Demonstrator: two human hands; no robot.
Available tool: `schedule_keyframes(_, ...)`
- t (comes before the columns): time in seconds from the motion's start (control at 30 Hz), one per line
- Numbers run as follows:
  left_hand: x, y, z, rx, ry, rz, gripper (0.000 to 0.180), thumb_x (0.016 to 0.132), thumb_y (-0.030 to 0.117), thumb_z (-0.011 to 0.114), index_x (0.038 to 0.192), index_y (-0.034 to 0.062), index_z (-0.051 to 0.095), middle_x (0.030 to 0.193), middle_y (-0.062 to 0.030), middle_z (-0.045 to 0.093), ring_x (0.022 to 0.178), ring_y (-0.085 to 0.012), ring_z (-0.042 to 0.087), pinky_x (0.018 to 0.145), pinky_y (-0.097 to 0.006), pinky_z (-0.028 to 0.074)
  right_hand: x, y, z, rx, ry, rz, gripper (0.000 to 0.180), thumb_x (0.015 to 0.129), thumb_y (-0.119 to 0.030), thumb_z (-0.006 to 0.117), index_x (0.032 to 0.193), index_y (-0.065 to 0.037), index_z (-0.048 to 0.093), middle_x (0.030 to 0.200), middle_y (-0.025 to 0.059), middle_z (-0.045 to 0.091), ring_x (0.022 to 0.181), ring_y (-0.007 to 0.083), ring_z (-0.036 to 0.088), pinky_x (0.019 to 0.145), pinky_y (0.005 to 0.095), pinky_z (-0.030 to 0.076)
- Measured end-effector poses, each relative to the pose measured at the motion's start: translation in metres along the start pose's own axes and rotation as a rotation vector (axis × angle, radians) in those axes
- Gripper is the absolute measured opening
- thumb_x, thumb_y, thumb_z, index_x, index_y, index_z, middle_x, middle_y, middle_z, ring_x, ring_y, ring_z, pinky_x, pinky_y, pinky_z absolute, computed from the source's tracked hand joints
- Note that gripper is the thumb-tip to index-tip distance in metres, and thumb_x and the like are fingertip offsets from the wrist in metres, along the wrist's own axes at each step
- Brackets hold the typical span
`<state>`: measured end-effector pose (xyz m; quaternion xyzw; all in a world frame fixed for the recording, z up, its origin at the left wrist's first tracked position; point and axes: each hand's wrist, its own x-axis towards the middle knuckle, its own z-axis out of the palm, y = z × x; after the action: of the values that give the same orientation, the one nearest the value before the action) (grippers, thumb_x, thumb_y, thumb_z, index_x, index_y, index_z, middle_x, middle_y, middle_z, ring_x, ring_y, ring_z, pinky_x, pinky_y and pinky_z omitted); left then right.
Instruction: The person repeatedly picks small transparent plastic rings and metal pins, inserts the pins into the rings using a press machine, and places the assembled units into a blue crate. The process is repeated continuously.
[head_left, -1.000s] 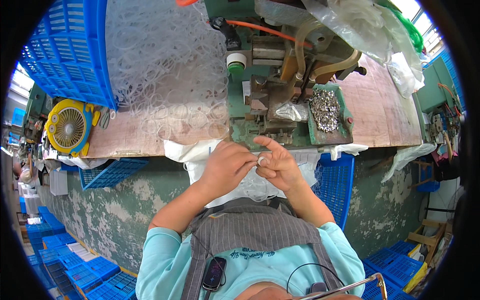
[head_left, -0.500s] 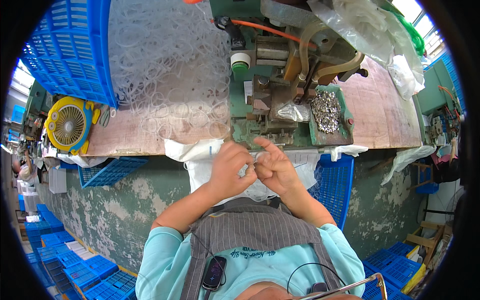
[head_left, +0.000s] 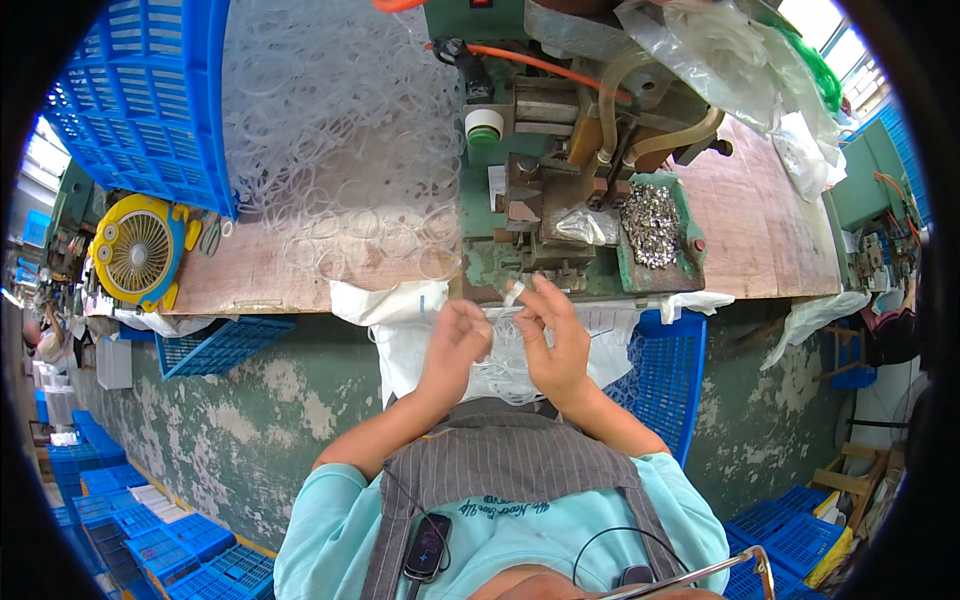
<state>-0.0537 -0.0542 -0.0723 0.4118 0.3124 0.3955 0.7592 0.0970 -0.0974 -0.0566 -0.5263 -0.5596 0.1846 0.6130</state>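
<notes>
My left hand [head_left: 458,343] is raised over my lap in front of the bench edge. Its fingers are curled together and slightly blurred; anything between them is too small to make out. Close beside it on the right, my right hand [head_left: 558,345] has its fingers apart and partly bent, thumb away from them. A white band [head_left: 513,294] shows at one of its fingers, looking like tape. Below and between the hands, clear plastic rings [head_left: 505,375] lie on a white cloth [head_left: 400,350] across my lap. The hands do not touch each other.
A green bench machine [head_left: 560,200] stands ahead, with a tray of small shiny metal pieces [head_left: 652,225] at its right. Many clear rings [head_left: 340,130] cover the bench on the left, near a blue crate [head_left: 150,100] and yellow fan [head_left: 138,252]. Another blue crate [head_left: 675,370] is at my right.
My hands were together, fingers meeting; now they are apart. The left has dropped slightly, and the right has turned with its fingers pointing up. More clear rings show between them.
</notes>
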Motion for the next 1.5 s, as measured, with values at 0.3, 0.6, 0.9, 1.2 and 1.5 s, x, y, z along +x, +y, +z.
schedule_keyframes(0.3, 0.022, 0.02, -0.003, 0.431, -0.109, 0.239, 0.015, 0.085, 0.007, 0.067, 0.099, 0.0042, 0.063, 0.114, -0.004, 0.051, 0.096, -0.0128, 0.051, 0.086, -0.027, 0.042, 0.001, 0.002, -0.001, -0.125, -0.089, -0.174, 0.05, 0.079, 0.009, 0.062, 0.128, 0.0, 0.053, 0.101, 0.013, 0.07, 0.079, 0.0259, 0.065, 0.071, 0.0332, 0.053)
schedule_keyframes(0.6, -0.001, 0.05, -0.018, -0.14, -0.207, -0.437, 0.011, 0.082, 0.01, 0.062, 0.075, 0.0014, 0.06, 0.097, -0.0064, 0.055, 0.09, -0.0142, 0.05, 0.078, -0.029, 0.037, 0.023, 0.0, -0.034, -0.476, -0.333, -0.667, 0.045, 0.073, 0.001, 0.067, 0.117, -0.005, 0.062, 0.073, -0.0011, 0.064, 0.071, 0.0197, 0.06, 0.057, 0.0345, 0.042)
schedule_keyframes(0.9, 0.013, 0.011, -0.031, 0.2, -0.109, -0.634, 0.017, 0.085, 0.013, 0.05, 0.075, 0.005, 0.061, 0.084, -0.0047, 0.057, 0.08, -0.0157, 0.056, 0.073, -0.03, 0.045, 0.018, -0.005, -0.039, 0.968, -0.481, 0.37, 0.057, 0.089, -0.001, 0.061, 0.14, -0.006, 0.038, 0.1, 0.0116, 0.07, 0.084, 0.0105, 0.059, 0.076, 0.0254, 0.046)
schedule_keyframes(1.2, -0.005, 0.028, 0.005, 0.75, -0.012, 0.494, 0.056, 0.081, 0.004, 0.071, 0.132, 0.0036, 0.047, 0.115, -0.0111, 0.058, 0.071, -0.0118, 0.056, 0.063, -0.024, 0.047, 0.012, -0.003, -0.02, 1.029, -0.371, 0.696, 0.061, 0.089, -0.004, 0.062, 0.143, -0.007, 0.034, 0.119, 0.0148, 0.063, 0.093, 0.009, 0.057, 0.075, 0.0217, 0.044)
schedule_keyframes(1.5, 0.0, 0.024, 0.009, 0.41, 0.002, 0.093, 0.048, 0.086, 0.003, 0.067, 0.13, 0.0015, 0.047, 0.081, -0.0029, 0.059, 0.067, -0.0089, 0.055, 0.059, -0.023, 0.045, 0.001, -0.009, -0.013, 0.158, -0.322, 0.244, 0.062, 0.082, -0.009, 0.072, 0.137, -0.004, 0.043, 0.117, 0.0105, 0.066, 0.096, 0.0174, 0.059, 0.078, 0.0304, 0.046)
